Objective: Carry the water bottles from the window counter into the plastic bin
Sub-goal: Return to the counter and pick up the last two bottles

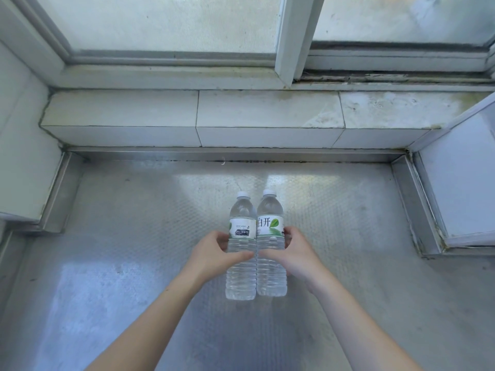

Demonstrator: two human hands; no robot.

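Steel counter [107,263]: two bottles upright, touching. Left hand [214,254] wraps left bottle [241,274], right hand [292,254] wraps right bottle [271,271]. Long axes vertical, so lift straight up. Bin not in view.

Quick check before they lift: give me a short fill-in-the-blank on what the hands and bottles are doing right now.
1. The left hand grips the left water bottle; the right hand grips the ____ one.
2. Both bottles stand ____ on the metal counter.
3. Both caps are ____ in colour.

Missing: right; upright; white
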